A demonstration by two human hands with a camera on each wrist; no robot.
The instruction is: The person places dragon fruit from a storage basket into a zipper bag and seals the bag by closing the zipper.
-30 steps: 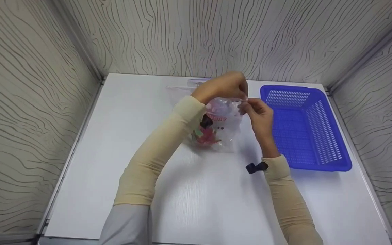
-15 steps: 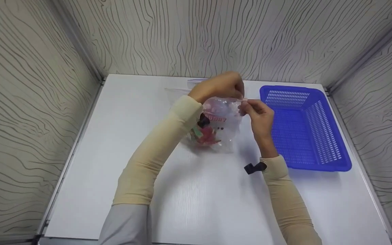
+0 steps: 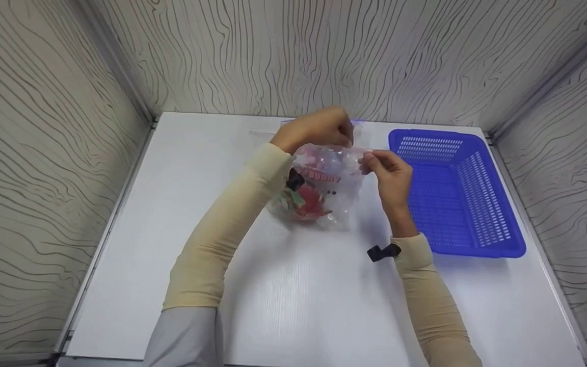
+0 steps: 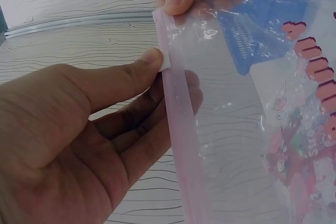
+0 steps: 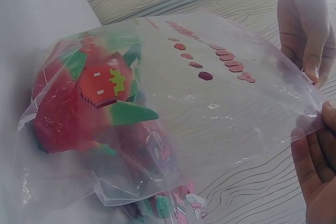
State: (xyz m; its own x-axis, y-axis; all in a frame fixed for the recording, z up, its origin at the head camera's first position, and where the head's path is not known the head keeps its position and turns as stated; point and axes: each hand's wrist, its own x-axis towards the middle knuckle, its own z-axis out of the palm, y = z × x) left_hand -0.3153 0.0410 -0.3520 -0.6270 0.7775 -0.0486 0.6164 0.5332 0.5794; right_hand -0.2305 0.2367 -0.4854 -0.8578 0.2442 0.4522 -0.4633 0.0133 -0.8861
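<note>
A clear slider zip bag (image 3: 347,196) with red lettering stands near the back of the white table. Inside it shows a red, green-scaled dragon fruit (image 5: 60,103). My left hand (image 3: 324,127) reaches over the top of the bag and pinches the white slider (image 4: 166,60) on its pink zip strip (image 4: 181,108) between thumb and fingers. At the bag's upper right corner, my right hand (image 3: 394,176) grips the strip's end between thumb and fingers. The left forearm covers the bag's left part in the head view.
A blue plastic basket (image 3: 495,199) stands right of the bag, close by the right hand. A purple-edged strip (image 3: 357,123) lies behind the left hand at the table's back. Patterned walls (image 3: 252,56) enclose the table (image 3: 171,204) on the back and sides.
My left hand has slid leftward along the zip strip, away from my right hand, exposing more of the strip and lettering. My right hand has stayed almost in place at the corner.
</note>
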